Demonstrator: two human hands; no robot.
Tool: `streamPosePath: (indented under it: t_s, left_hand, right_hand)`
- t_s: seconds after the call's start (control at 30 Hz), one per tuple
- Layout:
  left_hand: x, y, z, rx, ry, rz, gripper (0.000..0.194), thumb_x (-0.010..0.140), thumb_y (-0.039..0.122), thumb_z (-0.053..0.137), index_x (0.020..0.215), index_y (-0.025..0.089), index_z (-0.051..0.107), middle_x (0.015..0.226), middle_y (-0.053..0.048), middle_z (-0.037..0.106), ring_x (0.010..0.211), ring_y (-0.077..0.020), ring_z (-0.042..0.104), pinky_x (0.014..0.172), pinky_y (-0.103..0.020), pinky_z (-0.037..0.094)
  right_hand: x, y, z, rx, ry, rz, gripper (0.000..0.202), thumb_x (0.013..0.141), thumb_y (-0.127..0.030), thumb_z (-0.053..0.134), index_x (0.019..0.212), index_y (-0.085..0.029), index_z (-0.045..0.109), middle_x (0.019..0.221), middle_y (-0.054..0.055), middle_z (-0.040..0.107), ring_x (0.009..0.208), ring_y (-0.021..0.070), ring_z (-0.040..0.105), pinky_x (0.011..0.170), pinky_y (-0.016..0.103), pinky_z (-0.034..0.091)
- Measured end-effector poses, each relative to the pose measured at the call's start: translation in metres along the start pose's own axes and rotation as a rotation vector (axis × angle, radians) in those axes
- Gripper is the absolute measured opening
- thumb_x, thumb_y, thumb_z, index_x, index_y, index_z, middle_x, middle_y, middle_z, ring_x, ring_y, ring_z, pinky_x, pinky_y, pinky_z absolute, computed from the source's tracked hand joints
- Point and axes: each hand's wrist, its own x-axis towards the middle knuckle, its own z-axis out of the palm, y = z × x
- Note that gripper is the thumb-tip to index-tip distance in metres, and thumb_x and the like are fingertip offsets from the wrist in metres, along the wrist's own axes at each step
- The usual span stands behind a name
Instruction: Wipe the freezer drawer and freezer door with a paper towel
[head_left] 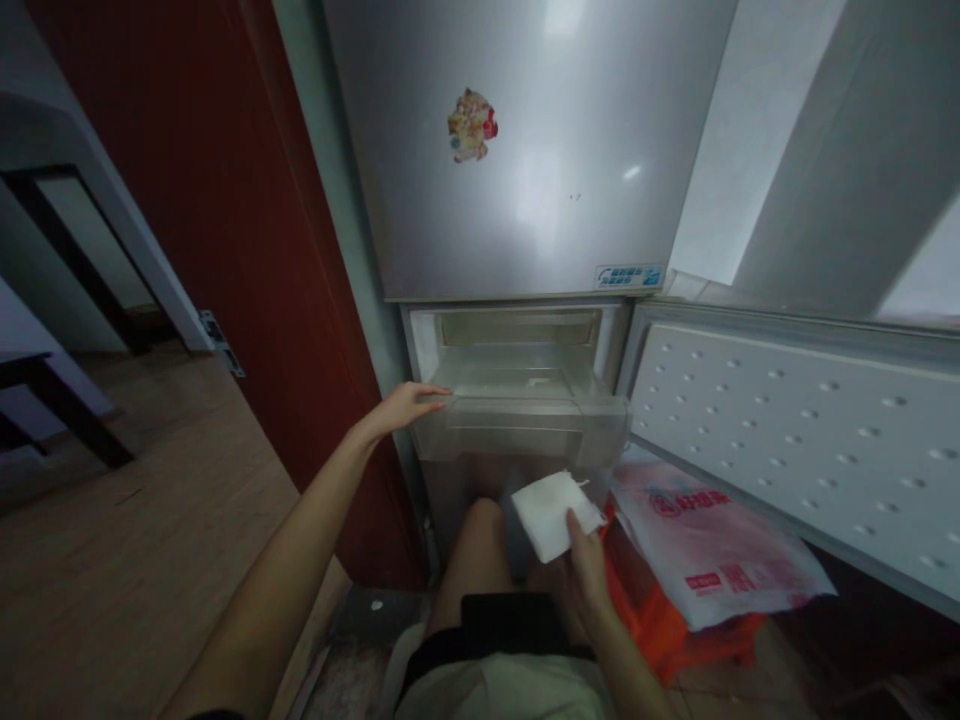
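A clear plastic freezer drawer (pixel 517 432) is pulled partway out of the lower fridge compartment. My left hand (pixel 405 405) rests at the drawer's upper left corner, its fingers stretched out over the rim and not wrapped round it. In my right hand (pixel 586 552) is a folded white cloth (pixel 551 512), pinched at its right edge between thumb and fingers, in front of the drawer and above my lap. Loose threads show at one corner of the cloth. The inside of the drawer looks bare where it shows.
The lower fridge door (pixel 787 430) stands wide to the right. Below it, a white plastic bag with red print (pixel 720 550) lies on an orange stool (pixel 652 625). The upper fridge door (pixel 525 130) is closed. A red-brown wooden door (pixel 225 200) stands close on the left.
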Motion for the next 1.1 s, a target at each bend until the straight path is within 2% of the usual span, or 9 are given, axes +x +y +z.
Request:
streamPosePath:
  t_s: [0.13,0.23,0.3,0.5,0.63,0.73,0.83,1.0,1.1]
  left_hand:
    - [-0.005,0.009,0.011,0.181,0.063,-0.021,0.037,0.087,0.046,0.05,0.111,0.021,0.064,0.122,-0.007,0.068,0.116,-0.0241,0.06,0.111,-0.047,0.031]
    - [-0.004,0.021,0.031,0.412,0.165,-0.037,0.033,0.092,0.044,0.044,0.109,0.02,0.061,0.12,-0.008,0.068,0.117,-0.025,0.059,0.116,-0.056,0.01]
    - [-0.001,0.031,0.047,0.494,0.212,-0.007,0.035,0.095,0.042,0.04,0.114,0.019,0.059,0.125,-0.011,0.065,0.124,-0.0252,0.054,0.117,-0.056,0.006]
    - [0.017,0.063,0.082,0.508,0.211,0.13,0.039,0.097,0.04,0.036,0.123,0.02,0.058,0.128,-0.008,0.064,0.123,-0.0202,0.055,0.117,-0.044,0.02]
    - [0.023,0.075,0.084,0.522,0.208,0.074,0.042,0.097,0.043,0.035,0.116,0.022,0.065,0.119,-0.006,0.07,0.112,-0.0234,0.062,0.101,-0.038,0.042]
    - [0.024,0.079,0.082,0.524,0.203,0.03,0.044,0.096,0.046,0.034,0.111,0.023,0.068,0.114,-0.006,0.072,0.106,-0.0256,0.065,0.091,-0.037,0.046]
    - [0.024,0.08,0.081,0.529,0.188,0.012,0.046,0.095,0.052,0.033,0.106,0.025,0.069,0.108,-0.004,0.074,0.101,-0.0256,0.067,0.084,-0.035,0.047]
    - [0.025,0.08,0.08,0.537,0.167,-0.015,0.048,0.094,0.056,0.031,0.102,0.026,0.068,0.105,-0.004,0.074,0.097,-0.0259,0.067,0.078,-0.034,0.045]
    - [0.025,0.081,0.081,0.556,0.163,-0.032,0.048,0.094,0.056,0.03,0.101,0.026,0.067,0.104,-0.005,0.074,0.095,-0.0265,0.067,0.076,-0.034,0.045]
  right_hand:
    - [0.028,-0.04,-0.037,0.104,0.222,-0.083,0.064,0.071,-0.049,0.069,0.124,-0.015,0.057,0.12,0.01,0.063,0.104,0.022,0.063,0.089,0.034,0.053]
    - [0.045,-0.057,-0.036,0.191,0.25,-0.116,0.064,0.069,-0.047,0.07,0.124,-0.017,0.056,0.121,0.009,0.062,0.101,0.021,0.064,0.086,0.035,0.055]
    - [0.054,-0.062,-0.025,0.208,0.238,-0.134,0.064,0.069,-0.047,0.07,0.124,-0.017,0.055,0.12,0.008,0.063,0.099,0.0206,0.065,0.084,0.035,0.055]
    - [0.073,-0.079,0.01,0.172,0.187,-0.236,0.063,0.068,-0.048,0.07,0.12,-0.015,0.057,0.118,0.009,0.064,0.106,0.0212,0.062,0.093,0.037,0.051]
    - [0.075,-0.092,0.025,0.112,0.214,-0.294,0.058,0.07,-0.052,0.068,0.111,-0.012,0.061,0.115,0.012,0.065,0.102,0.0217,0.064,0.097,0.038,0.048]
    - [0.074,-0.096,0.033,0.023,0.247,-0.319,0.056,0.069,-0.054,0.068,0.102,-0.009,0.064,0.108,0.015,0.067,0.098,0.0234,0.065,0.094,0.039,0.049]
    - [0.074,-0.093,0.035,-0.029,0.261,-0.334,0.056,0.066,-0.054,0.07,0.097,-0.008,0.065,0.104,0.017,0.068,0.097,0.0253,0.065,0.092,0.041,0.05]
    - [0.074,-0.078,0.026,-0.064,0.276,-0.394,0.065,0.067,-0.055,0.068,0.11,-0.008,0.062,0.118,0.018,0.063,0.109,0.025,0.061,0.103,0.042,0.043]
    - [0.072,-0.068,0.018,-0.07,0.278,-0.344,0.068,0.066,-0.055,0.069,0.114,-0.008,0.06,0.121,0.018,0.062,0.109,0.0256,0.061,0.102,0.041,0.044]
